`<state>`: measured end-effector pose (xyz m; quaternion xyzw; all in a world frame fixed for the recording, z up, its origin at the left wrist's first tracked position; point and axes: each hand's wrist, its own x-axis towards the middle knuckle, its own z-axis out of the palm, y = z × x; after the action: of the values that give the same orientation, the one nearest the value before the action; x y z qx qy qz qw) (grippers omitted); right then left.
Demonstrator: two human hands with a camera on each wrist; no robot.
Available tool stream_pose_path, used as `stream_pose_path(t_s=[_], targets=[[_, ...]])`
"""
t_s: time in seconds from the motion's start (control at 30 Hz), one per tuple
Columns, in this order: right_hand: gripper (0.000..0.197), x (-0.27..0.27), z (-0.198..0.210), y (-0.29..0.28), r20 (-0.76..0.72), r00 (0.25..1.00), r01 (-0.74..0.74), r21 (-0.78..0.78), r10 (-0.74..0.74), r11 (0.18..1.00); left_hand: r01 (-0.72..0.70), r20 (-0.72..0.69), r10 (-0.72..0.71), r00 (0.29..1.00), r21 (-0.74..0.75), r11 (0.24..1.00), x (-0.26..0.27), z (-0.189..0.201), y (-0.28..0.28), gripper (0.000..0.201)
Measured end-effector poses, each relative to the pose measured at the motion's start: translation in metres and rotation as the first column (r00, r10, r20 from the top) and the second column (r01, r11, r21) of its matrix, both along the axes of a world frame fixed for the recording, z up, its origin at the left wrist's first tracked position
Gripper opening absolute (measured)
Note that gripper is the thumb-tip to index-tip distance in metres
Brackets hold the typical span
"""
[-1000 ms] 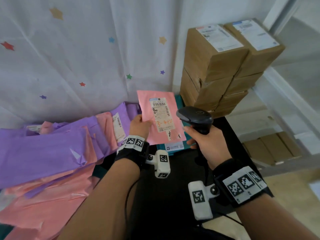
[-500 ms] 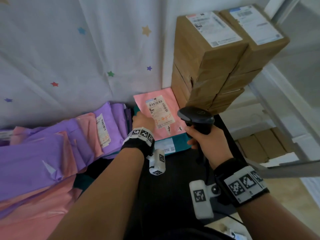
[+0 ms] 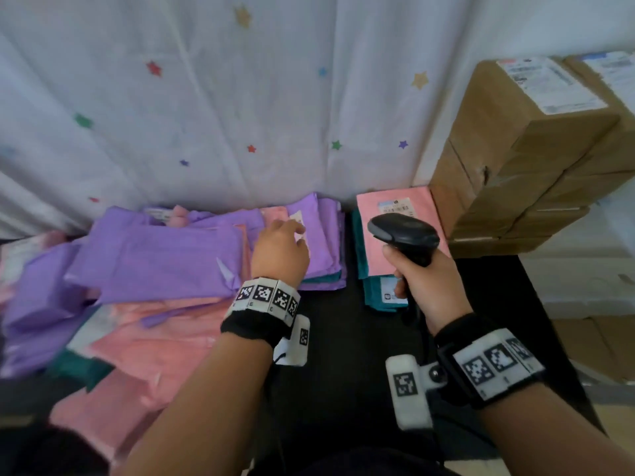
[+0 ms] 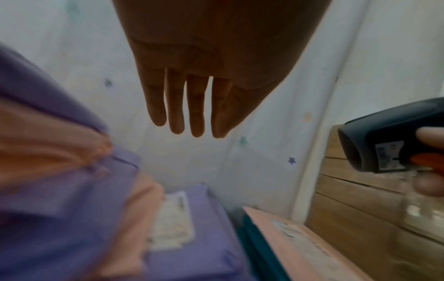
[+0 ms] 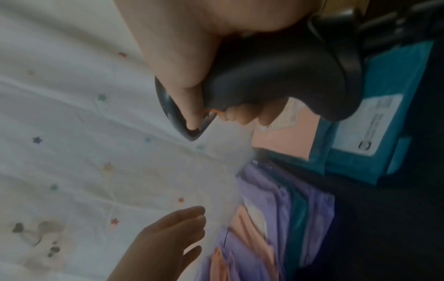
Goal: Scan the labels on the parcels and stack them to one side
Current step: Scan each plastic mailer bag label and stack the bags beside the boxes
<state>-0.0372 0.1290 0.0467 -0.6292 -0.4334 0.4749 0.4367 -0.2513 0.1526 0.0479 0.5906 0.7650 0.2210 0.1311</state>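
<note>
My right hand (image 3: pixel 424 280) grips a black barcode scanner (image 3: pixel 403 235) by its handle, over a small stack where a pink labelled parcel (image 3: pixel 395 204) lies on teal ones (image 3: pixel 378 293). That scanner (image 4: pixel 384 140) also shows in the left wrist view. My left hand (image 3: pixel 280 247) hovers with straight fingers (image 4: pixel 194 106) and holds nothing, above a purple parcel with a white label (image 4: pixel 173 218) at the right end of the heap of purple and pink mailers (image 3: pixel 154 262). In the right wrist view the fingers (image 5: pixel 242 116) curl round the scanner (image 5: pixel 276 76).
A stack of brown cardboard boxes (image 3: pixel 536 159) with white labels stands at the right, against the pink parcel. A white star-print sheet (image 3: pixel 223 97) hangs behind. Bare black tabletop (image 3: pixel 343 372) lies between my arms. More boxes (image 3: pixel 598 345) sit lower right.
My left hand has laid the pink parcel on the teal stack beside the boxes, let it go, and moved left over the purple parcels. The right hand kept the scanner.
</note>
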Motion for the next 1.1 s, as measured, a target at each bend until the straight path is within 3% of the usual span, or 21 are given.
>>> stream_pose_path(t_s=[0.13, 0.2, 0.3, 0.37, 0.43, 0.5, 0.67, 0.8, 0.93, 1.1], targets=[[0.019, -0.045, 0.001, -0.012, -0.049, 0.995, -0.090, 0.013, 0.091, 0.996, -0.073, -0.183, 0.072, 0.980, -0.004, 0.997, -0.060, 0.008, -0.036, 0.032], [0.017, -0.063, 0.001, -0.017, -0.049, 0.990, -0.129, 0.010, 0.130, 0.992, -0.105, -0.242, 0.084, 0.967, -0.076, 0.992, -0.086, 0.011, -0.050, 0.040], [0.016, -0.082, 0.002, -0.024, -0.041, 0.984, -0.174, 0.013, 0.174, 0.985, -0.086, -0.344, 0.007, 0.939, -0.216, 0.973, -0.112, 0.009, -0.067, 0.061], [0.017, -0.090, 0.004, -0.027, -0.026, 0.982, -0.188, 0.008, 0.188, 0.982, -0.043, -0.340, -0.046, 0.939, -0.249, 0.967, -0.123, 0.008, -0.074, 0.073], [0.017, -0.095, 0.005, -0.030, -0.016, 0.982, -0.190, 0.008, 0.190, 0.982, 0.017, -0.330, -0.104, 0.938, -0.256, 0.966, -0.128, 0.006, -0.078, 0.072], [0.017, -0.098, 0.006, -0.033, -0.003, 0.981, -0.193, 0.018, 0.193, 0.981, 0.045, -0.336, -0.118, 0.934, -0.218, 0.975, -0.128, 0.005, -0.079, 0.058], [0.014, -0.098, 0.010, -0.035, -0.002, 0.983, -0.182, 0.028, 0.182, 0.983, 0.016, -0.210, -0.029, 0.977, -0.062, 0.998, -0.123, 0.016, -0.074, 0.018], [0.013, -0.089, 0.014, -0.035, -0.015, 0.984, -0.175, 0.048, 0.176, 0.983, 0.004, -0.214, 0.006, 0.977, 0.049, 0.999, -0.112, 0.032, -0.070, 0.017], [0.015, -0.078, 0.018, -0.033, -0.005, 0.991, -0.136, 0.078, 0.137, 0.988, -0.061, -0.021, 0.068, 0.997, 0.253, 0.966, -0.092, 0.061, -0.067, 0.016], [0.013, -0.060, 0.022, -0.032, -0.039, 0.998, -0.034, 0.153, 0.040, 0.988, -0.127, 0.257, -0.004, 0.966, 0.490, 0.862, -0.058, 0.099, -0.064, 0.009]])
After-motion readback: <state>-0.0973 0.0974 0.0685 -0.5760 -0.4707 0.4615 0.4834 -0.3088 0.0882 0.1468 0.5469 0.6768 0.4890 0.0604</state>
